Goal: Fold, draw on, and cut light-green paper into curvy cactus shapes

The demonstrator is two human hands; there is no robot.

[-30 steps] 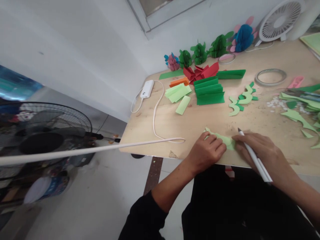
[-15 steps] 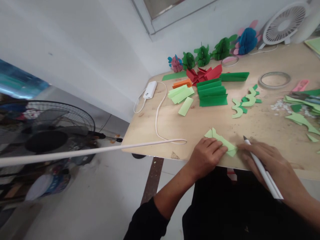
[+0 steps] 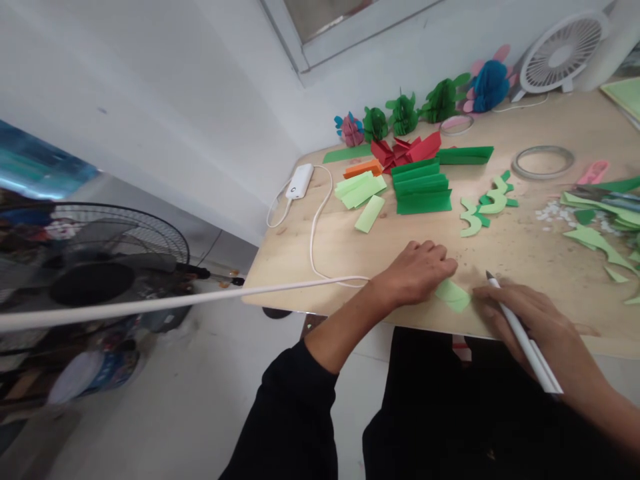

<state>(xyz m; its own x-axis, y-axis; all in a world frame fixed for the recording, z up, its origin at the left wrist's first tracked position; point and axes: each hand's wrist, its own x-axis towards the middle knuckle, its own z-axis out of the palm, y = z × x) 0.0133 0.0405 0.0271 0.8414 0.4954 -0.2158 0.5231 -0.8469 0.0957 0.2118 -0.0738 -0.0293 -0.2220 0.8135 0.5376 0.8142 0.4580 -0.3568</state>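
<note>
My left hand (image 3: 417,270) lies on the wooden table (image 3: 350,247) with its fingers curled over the left end of a light green paper piece (image 3: 454,295). Only the paper's right end shows past the fingers. My right hand (image 3: 520,313) rests just right of that paper near the table's front edge. It is closed round a white pen (image 3: 523,340) whose tip points up toward the table's middle.
Folded dark green paper (image 3: 421,185), light green strips (image 3: 361,190), red and orange folds (image 3: 407,150), cut green shapes (image 3: 483,207), tape rings (image 3: 543,160) and paper flowers (image 3: 400,113) lie farther back. A white power bank (image 3: 299,180) with cable sits left. Fans stand at the left floor and back right.
My left hand has slid up and left over the green paper, now covering most of it. My right hand with the pen has barely moved.
</note>
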